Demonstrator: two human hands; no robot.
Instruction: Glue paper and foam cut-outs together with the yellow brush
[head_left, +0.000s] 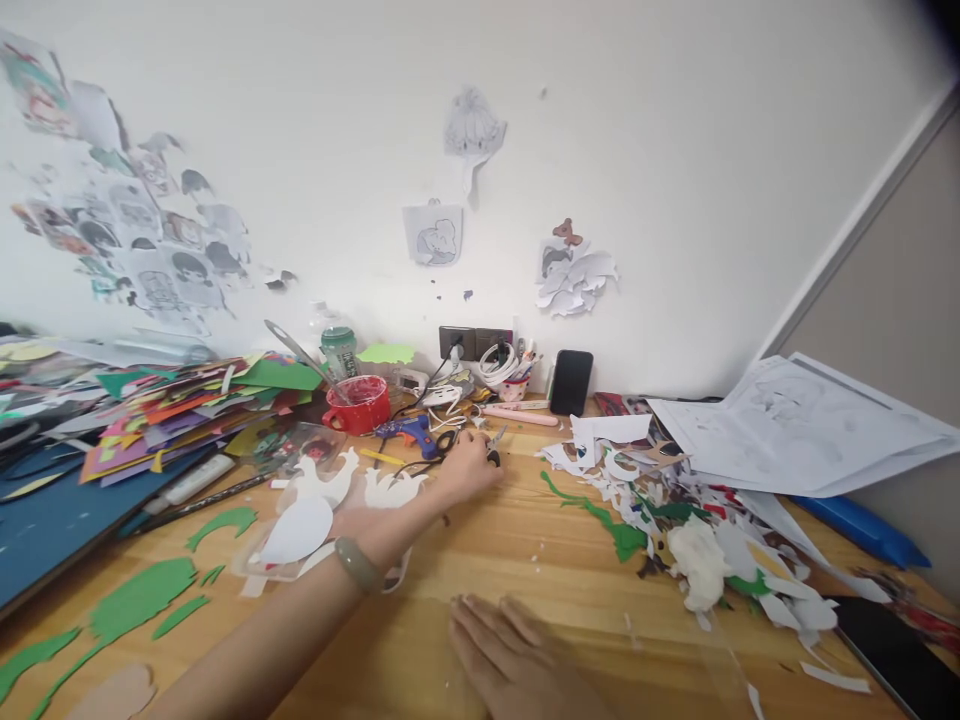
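My left hand (466,467) reaches far across the wooden desk (525,560), a greenish bracelet (357,564) on its wrist. Its fingers are curled around a small pair of scissors (495,448) with black handles, whose blades point up and to the right. My right hand (504,655) lies flat on the desk near the front edge. Its fingers are stretched out and it holds nothing. White paper cutouts (319,500) lie just left of my left forearm.
A red cup (358,405) and blue glue gun (409,430) stand behind the left hand, a dark phone (571,382) leans on the wall. Paper scraps (675,520) and white sheets (795,430) fill the right; coloured paper stacks (172,410), a blue mat (52,520) and green cutouts (142,595) the left.
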